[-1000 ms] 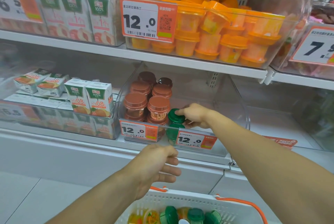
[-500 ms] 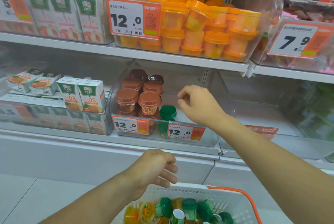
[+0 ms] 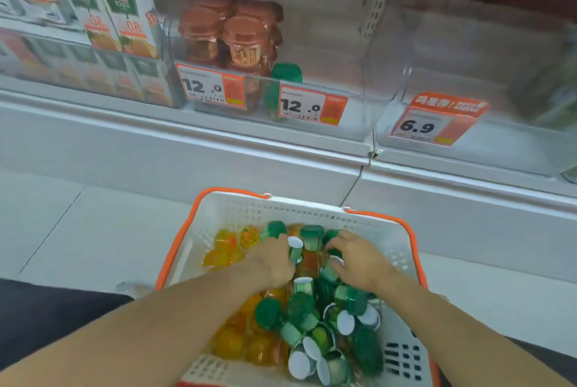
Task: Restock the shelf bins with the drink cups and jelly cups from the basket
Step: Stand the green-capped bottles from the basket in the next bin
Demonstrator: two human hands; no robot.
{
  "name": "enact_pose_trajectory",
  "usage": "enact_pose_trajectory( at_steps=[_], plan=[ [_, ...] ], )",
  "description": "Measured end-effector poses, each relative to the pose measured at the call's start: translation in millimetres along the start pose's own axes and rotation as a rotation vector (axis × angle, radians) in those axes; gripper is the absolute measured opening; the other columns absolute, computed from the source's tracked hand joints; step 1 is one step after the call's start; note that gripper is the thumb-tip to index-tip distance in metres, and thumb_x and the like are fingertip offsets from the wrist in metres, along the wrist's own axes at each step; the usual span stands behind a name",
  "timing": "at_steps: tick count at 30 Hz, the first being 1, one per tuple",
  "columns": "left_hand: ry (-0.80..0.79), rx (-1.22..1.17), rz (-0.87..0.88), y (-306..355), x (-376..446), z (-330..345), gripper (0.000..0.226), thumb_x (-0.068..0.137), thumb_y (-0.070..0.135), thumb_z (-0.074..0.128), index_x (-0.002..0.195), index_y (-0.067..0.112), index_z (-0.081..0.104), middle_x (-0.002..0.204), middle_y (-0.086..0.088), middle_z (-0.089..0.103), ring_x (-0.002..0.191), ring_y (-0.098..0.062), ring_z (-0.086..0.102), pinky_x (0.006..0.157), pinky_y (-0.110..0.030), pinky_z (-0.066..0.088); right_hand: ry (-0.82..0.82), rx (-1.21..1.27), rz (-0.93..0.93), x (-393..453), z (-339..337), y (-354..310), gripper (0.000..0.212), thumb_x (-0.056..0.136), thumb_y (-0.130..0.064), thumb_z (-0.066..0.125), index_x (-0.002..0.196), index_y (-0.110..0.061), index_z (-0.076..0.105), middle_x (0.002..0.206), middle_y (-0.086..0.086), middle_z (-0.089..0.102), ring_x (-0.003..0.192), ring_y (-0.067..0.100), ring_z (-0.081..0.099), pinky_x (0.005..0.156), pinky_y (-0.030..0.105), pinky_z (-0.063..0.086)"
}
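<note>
A: Where are the cups?
B: In the white basket point(image 3: 402, 249) with the orange handles, on the floor below the shelf. Green-lidded drink cups point(image 3: 299, 311) pile up on its right side, yellow jelly cups point(image 3: 228, 249) on the left and under them.

A: And the hands?
B: Both are down among the cups. The left hand point(image 3: 273, 261) has its fingers buried around a green-lidded cup; they look curled on it, though the tips are hidden. The right hand point(image 3: 359, 258) lies over more cups, and I cannot tell whether its fingers hold any.

A: The bins?
B: One clear bin point(image 3: 359, 105) holds brown-lidded cups point(image 3: 237, 39) and a single green-lidded cup point(image 3: 285, 74), partly hidden behind a price tag point(image 3: 312, 105) reading 12.0. Juice cartons point(image 3: 125, 14) stand to its left. Everything up there is blurred; the bin tagged 6.9 point(image 3: 434, 121) is too smeared to read inside.
</note>
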State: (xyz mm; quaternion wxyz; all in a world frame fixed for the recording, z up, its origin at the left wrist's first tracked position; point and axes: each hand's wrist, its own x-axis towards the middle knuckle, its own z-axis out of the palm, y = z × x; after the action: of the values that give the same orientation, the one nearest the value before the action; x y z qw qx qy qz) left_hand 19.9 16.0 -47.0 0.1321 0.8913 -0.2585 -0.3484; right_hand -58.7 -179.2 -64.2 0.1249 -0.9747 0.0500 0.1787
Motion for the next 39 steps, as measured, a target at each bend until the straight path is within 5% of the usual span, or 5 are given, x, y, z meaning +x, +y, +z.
enact_pose_trajectory(
  at_steps=[9,16,26,33,39],
  plan=[
    [-0.056,0.083,0.251,-15,-29,95,0.057,0.098,0.022,0.038,0.152,0.018,0.020,0.141,-0.007,0.040,0.109,-0.026,0.054,0.087,-0.036,0.045,-0.186,-0.061,0.023,-6,16,16,0.045,0.093,-0.035,0.056,0.136,-0.021,0.058,0.129,0.009,0.058,0.116,0.028,0.055,0.101,0.039,0.046],
    [-0.088,-0.070,0.227,-7,-26,96,0.065,0.089,0.040,0.059,0.145,0.023,0.031,0.129,0.000,0.040,0.109,-0.020,0.054,0.091,-0.027,0.045,-0.107,-0.024,-0.079,-21,15,1,0.013,0.085,-0.031,0.061,0.092,-0.019,0.063,0.094,0.000,0.060,0.089,0.022,0.060,0.077,0.037,0.053],
    [-0.107,-0.045,0.218,-1,-19,15,0.054,0.075,0.045,0.075,0.121,0.025,0.053,0.100,0.006,0.061,0.090,-0.012,0.060,0.077,-0.029,0.054,-0.287,-0.515,-0.197,-53,33,5,0.078,0.084,-0.020,0.075,0.149,-0.014,0.032,0.148,0.012,0.038,0.136,0.031,0.038,0.107,0.047,0.038],
    [-0.061,-0.167,0.232,7,-45,-89,0.041,0.077,0.037,0.079,0.113,0.029,0.061,0.099,0.013,0.062,0.080,-0.007,0.064,0.065,-0.014,0.051,-0.206,0.012,-0.019,-46,6,-13,0.061,0.073,-0.042,0.078,0.125,-0.022,0.054,0.115,0.003,0.058,0.105,0.021,0.054,0.086,0.031,0.049],
    [-0.033,-0.527,0.190,6,-65,-160,0.046,0.063,0.020,0.091,0.101,0.020,0.066,0.099,-0.008,0.068,0.071,-0.023,0.069,0.061,-0.029,0.055,-0.135,0.585,0.046,-29,-108,-44,0.054,0.072,-0.043,0.077,0.118,-0.033,0.052,0.123,-0.007,0.055,0.098,0.012,0.062,0.080,0.030,0.052]
  ],
)
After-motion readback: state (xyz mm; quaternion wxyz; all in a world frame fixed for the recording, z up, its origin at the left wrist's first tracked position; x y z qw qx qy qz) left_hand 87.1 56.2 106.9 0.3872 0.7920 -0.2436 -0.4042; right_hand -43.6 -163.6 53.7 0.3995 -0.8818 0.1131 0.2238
